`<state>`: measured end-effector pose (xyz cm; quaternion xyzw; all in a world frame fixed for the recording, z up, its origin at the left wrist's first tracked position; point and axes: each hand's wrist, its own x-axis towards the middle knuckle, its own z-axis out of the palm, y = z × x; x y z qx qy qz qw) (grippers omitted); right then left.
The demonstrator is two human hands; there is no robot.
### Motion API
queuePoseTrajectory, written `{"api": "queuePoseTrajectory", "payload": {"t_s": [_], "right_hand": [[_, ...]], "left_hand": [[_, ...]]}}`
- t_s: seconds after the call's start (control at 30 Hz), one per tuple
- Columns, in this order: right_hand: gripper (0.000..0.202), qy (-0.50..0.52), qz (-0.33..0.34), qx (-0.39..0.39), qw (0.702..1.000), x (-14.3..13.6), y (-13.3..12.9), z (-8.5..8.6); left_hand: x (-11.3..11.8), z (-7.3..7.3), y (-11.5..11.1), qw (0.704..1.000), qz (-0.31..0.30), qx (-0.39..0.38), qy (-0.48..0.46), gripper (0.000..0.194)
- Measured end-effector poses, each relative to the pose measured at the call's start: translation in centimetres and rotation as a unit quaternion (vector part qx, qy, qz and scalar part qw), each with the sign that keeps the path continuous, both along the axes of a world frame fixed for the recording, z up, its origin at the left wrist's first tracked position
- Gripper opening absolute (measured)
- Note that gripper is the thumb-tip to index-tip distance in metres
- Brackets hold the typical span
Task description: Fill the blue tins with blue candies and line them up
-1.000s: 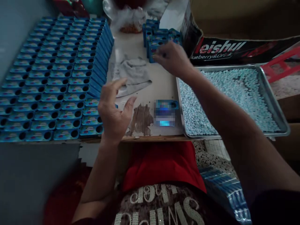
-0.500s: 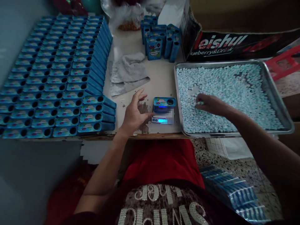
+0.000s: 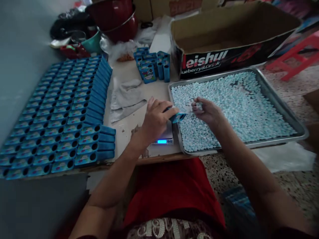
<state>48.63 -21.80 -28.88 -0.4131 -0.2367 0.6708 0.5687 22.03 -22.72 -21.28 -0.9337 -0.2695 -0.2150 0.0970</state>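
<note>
My left hand point(image 3: 157, 118) is closed around a blue candy box point(image 3: 178, 117), lifted above a small digital scale point(image 3: 163, 139) with a lit display. The box is tilted, its round dark opening facing the tray. Over the tray's left part, my right hand point(image 3: 205, 111) has its fingers curled together, with pale candies seeming to show between them. A whitish blur lies between its fingertips and the box. Beneath it, the metal tray point(image 3: 279, 101) holds a layer of small pale-blue candies point(image 3: 239, 116).
Rows of blue boxes point(image 3: 59, 116) with round openings cover the left side. A grey cloth point(image 3: 127, 99) lies beside them. More boxes point(image 3: 152, 66) stand at the back, near a black carton point(image 3: 206, 61). A red plastic stool point(image 3: 294, 56) stands at right.
My left hand has taken the box off the scale and tilted it toward the tray. My right hand has risen from the candies toward the box. The head view has shifted upward.
</note>
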Motion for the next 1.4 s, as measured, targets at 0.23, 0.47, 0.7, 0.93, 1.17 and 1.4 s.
{"api": "queuePoseTrajectory", "payload": {"t_s": [0.23, 0.47, 0.7, 0.93, 1.17, 1.4], "right_hand": [[0.036, -0.126, -0.084, 0.077, 0.986, 0.0, -0.5, -0.3], [0.041, -0.158, -0.121, 0.132, 0.971, -1.1, -0.5, -0.8], [0.029, -0.137, -0.135, 0.112, 0.975, -1.3, 0.0, -2.0], [0.033, -0.146, -0.140, 0.106, 0.974, -1.1, 0.0, -1.7], [0.042, -0.158, -0.134, 0.102, 0.973, -1.2, 0.3, -2.4], [0.036, -0.169, -0.131, 0.113, 0.970, -1.0, 0.9, -3.1]], "left_hand": [[3.7, -0.6, 4.1, 0.998, -0.031, 0.053, 0.019, 0.033], [3.1, -0.8, 3.8, 0.997, -0.035, 0.006, -0.067, 0.034], [2.7, -2.1, 5.1, 0.995, -0.049, 0.025, -0.085, 0.031], [2.1, -2.5, 5.2, 0.994, -0.039, -0.001, -0.101, 0.029], [1.2, -3.8, 6.3, 0.990, -0.002, -0.011, -0.139, 0.028], [1.4, -3.0, 4.0, 0.983, -0.024, 0.029, -0.179, 0.033]]}}
